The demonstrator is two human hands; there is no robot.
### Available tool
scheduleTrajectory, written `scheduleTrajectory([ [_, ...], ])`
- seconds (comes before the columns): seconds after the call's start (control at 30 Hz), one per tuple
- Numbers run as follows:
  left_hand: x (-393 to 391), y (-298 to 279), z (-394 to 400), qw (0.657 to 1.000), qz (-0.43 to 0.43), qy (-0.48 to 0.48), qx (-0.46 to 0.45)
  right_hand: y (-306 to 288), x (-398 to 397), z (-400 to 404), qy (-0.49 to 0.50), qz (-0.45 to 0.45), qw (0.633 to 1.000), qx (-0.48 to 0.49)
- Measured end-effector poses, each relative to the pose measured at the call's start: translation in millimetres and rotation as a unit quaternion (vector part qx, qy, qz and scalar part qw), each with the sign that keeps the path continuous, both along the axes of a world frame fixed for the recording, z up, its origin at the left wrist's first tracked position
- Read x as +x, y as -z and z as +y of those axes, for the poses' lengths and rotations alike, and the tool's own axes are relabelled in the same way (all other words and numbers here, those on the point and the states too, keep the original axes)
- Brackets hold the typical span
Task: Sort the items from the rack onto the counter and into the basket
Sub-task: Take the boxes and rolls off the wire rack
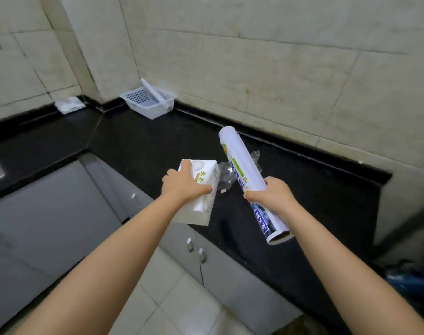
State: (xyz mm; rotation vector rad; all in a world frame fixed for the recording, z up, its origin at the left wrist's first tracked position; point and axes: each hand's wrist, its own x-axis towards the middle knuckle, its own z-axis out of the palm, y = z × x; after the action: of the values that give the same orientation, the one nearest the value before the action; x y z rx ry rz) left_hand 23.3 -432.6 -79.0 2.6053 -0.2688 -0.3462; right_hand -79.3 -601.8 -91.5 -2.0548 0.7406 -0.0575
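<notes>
Two items are being held above the black desk (138,141), one in each hand. A white tissue pack (201,189) with green lettering is being gripped from above by the left hand (182,184), its fingers (185,166) clamped around the pack's near end, over the desk's front edge. A long white roll (244,172) of film with a printed label is being grasped around its lower part by the right hand (273,193), whose fingers are wrapped tightly on it; the roll is being kept tilted, its far end raised toward the wall and its open near end pointing back toward the person. Crumpled clear plastic (230,172) is lying on the desk between and just behind the two items. Well apart, in the corner against the tiled wall (254,64), a white perforated basket (148,102) is sitting on the desk with a white stick-like piece leaning in it. A white packet (69,105) is lying further left. Grey cabinet doors (49,213) are showing below the desk.
</notes>
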Motion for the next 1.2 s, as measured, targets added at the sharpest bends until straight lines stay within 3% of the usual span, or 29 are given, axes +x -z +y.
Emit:
scheduleTrajectory([
  [0.37, 73.3, 50.2, -156.4, 0.985, 0.041, 0.16, 0.058, 65.3, 8.3, -132.1, 0.22, 0.044, 0.974, 0.006],
  [0.57, 92.3, 81.5, -235.5, 0.969, 0.056, 0.225, 0.088, 101.9, 20.1, -171.4, 0.3, 0.109, 0.948, 0.002],
  [1.07, 111.6, 152.0, -309.9, 0.966, 0.02, 0.242, 0.088, 157.7, 41.3, -176.9, 0.373, 0.203, 0.903, -0.065],
  [1.2, 112.2, 151.5, -304.3, 0.93, -0.06, 0.35, 0.097, 154.1, 49.8, -170.6, 0.373, 0.266, 0.886, -0.072],
])
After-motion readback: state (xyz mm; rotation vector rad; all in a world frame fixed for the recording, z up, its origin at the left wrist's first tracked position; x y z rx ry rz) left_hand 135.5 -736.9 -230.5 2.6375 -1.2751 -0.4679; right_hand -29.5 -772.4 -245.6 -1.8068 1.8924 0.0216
